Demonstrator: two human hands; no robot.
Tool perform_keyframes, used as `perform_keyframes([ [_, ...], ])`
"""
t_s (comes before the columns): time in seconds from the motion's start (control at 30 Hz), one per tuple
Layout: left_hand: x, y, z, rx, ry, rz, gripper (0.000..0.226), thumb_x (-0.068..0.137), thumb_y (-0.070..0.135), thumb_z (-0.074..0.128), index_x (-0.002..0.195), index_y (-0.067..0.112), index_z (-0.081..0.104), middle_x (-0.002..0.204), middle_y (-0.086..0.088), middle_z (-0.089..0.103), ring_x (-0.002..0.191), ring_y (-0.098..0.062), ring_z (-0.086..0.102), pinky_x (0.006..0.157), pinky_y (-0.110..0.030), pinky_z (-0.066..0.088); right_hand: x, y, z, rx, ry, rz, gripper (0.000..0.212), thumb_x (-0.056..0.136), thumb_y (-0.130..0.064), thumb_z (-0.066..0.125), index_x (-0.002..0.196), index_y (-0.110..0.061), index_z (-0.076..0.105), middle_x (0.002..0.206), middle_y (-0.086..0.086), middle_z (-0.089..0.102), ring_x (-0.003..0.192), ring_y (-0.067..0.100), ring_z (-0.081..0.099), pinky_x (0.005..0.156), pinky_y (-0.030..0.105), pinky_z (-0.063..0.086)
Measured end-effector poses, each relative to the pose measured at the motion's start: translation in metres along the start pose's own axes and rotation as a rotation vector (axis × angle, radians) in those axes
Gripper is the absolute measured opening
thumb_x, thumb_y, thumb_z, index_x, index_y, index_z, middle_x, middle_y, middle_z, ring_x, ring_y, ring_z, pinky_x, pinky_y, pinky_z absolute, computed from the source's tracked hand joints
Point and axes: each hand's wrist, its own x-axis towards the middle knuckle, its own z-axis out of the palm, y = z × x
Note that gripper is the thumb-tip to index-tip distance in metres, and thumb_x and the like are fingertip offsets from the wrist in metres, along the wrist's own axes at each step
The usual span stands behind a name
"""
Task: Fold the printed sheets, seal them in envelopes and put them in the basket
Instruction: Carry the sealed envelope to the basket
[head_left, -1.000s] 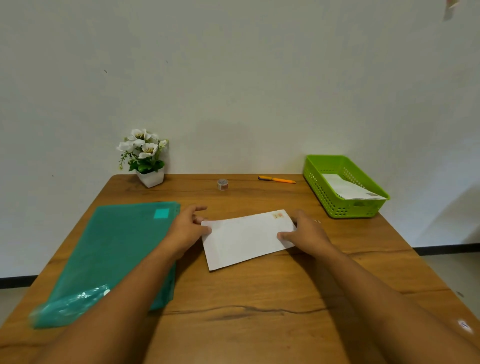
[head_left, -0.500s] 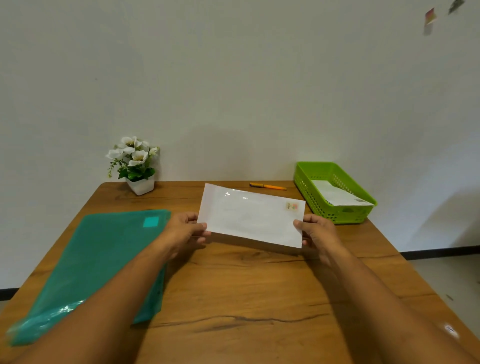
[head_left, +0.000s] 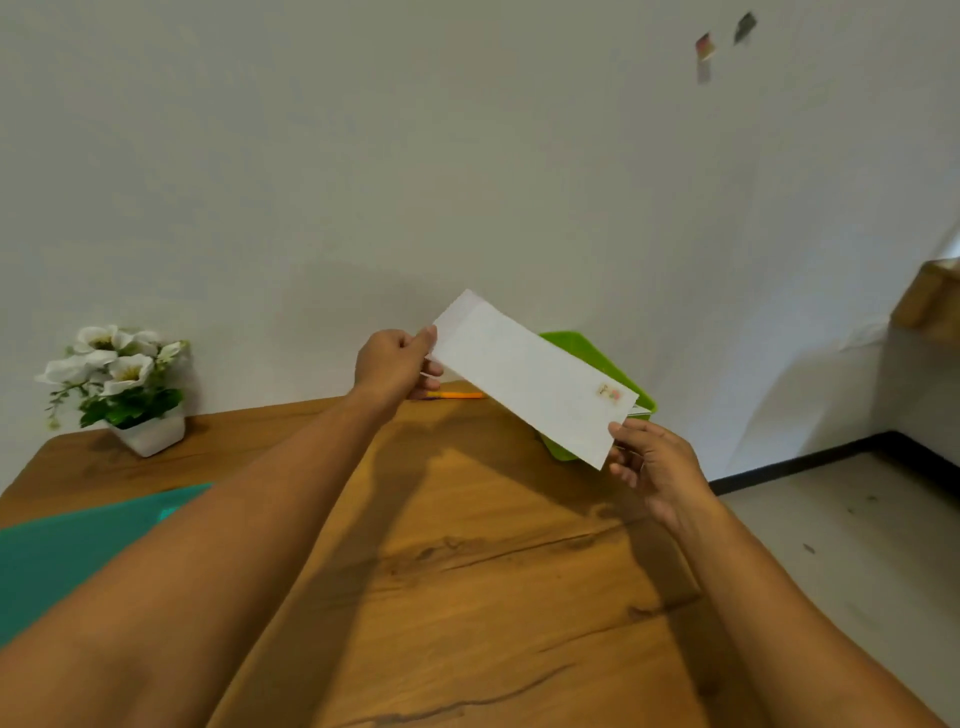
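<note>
A white envelope (head_left: 530, 374) with a small stamp mark near its right end hangs in the air above the table's far right. My left hand (head_left: 396, 364) pinches its left end. My right hand (head_left: 655, 465) holds its lower right corner between thumb and fingers. The envelope tilts down to the right and covers most of the green basket (head_left: 582, 345), of which only the far rim and a near corner show.
A wooden table (head_left: 467, 571) fills the foreground. A green plastic folder (head_left: 67, 551) lies at the left. A white pot of white flowers (head_left: 122, 387) stands at the back left. An orange pen (head_left: 457, 395) lies beyond my left hand. Floor shows at the right.
Both hands lifted the envelope off the table and carried it up and to the right, over the basket. The camera view has tilted and turned right.
</note>
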Motion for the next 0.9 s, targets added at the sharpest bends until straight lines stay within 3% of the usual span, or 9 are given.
perform_keyframes([
  [0.1,0.005,0.009,0.041,0.037,-0.109,-0.017,0.04,0.102,0.044,0.058,0.124,0.01,0.058,0.098,-0.008,0.075,0.077,-0.022,0.074,0.062,-0.035,0.057,0.008,-0.009,-0.011,0.114,0.043,0.032,0.013,0.092,-0.002,0.072,0.104,-0.004,0.067,0.079,0.009,0.072,0.058,0.011,0.066,0.05,0.022,0.056],
  [0.17,0.002,0.007,0.069,0.198,-0.21,0.101,0.042,0.101,0.035,0.059,0.138,0.014,0.054,0.113,-0.007,0.071,0.095,-0.024,0.072,0.078,-0.04,0.059,0.015,-0.011,-0.014,0.178,0.084,0.046,0.013,0.092,0.0,0.072,0.105,-0.001,0.068,0.082,0.011,0.072,0.059,0.012,0.07,0.051,0.023,0.058],
  [0.23,-0.005,0.002,0.093,0.43,-0.328,0.268,0.044,0.1,0.026,0.06,0.142,0.014,0.055,0.128,-0.007,0.067,0.115,-0.025,0.065,0.097,-0.039,0.052,0.021,-0.012,-0.012,0.219,0.123,0.055,0.012,0.093,0.002,0.07,0.104,0.001,0.067,0.086,0.014,0.073,0.063,0.015,0.074,0.053,0.024,0.06],
  [0.37,-0.017,-0.02,0.13,0.799,-0.54,0.473,0.053,0.097,0.02,0.062,0.148,0.012,0.051,0.153,-0.009,0.05,0.142,-0.025,0.045,0.116,-0.032,0.034,0.033,-0.01,0.001,0.224,0.189,0.071,0.009,0.093,0.004,0.07,0.099,0.003,0.065,0.087,0.017,0.073,0.061,0.017,0.074,0.053,0.027,0.062],
  [0.5,-0.024,-0.039,0.142,0.923,-0.613,0.557,0.054,0.093,0.019,0.059,0.146,0.012,0.052,0.153,-0.009,0.05,0.143,-0.026,0.043,0.118,-0.037,0.034,0.046,-0.002,0.011,0.153,0.233,0.067,0.006,0.094,0.001,0.07,0.095,0.002,0.065,0.078,0.015,0.07,0.048,0.013,0.07,0.046,0.025,0.059],
  [0.67,-0.029,-0.042,0.136,0.93,-0.651,0.58,0.06,0.094,0.02,0.057,0.152,0.015,0.044,0.159,-0.006,0.043,0.147,-0.024,0.037,0.12,-0.042,0.033,0.055,0.009,0.009,-0.025,0.296,0.05,0.017,0.094,-0.016,0.076,0.093,-0.004,0.065,0.072,0.007,0.066,0.046,0.01,0.065,0.04,0.023,0.054],
  [0.9,-0.034,-0.043,0.099,0.857,-0.602,0.586,0.06,0.094,0.009,0.057,0.152,0.012,0.045,0.158,-0.007,0.044,0.147,-0.023,0.037,0.12,-0.028,0.024,0.046,0.017,0.018,-0.167,0.236,-0.062,0.023,0.093,-0.023,0.077,0.088,-0.006,0.062,0.065,0.005,0.057,0.045,0.011,0.058,0.038,0.022,0.048],
])
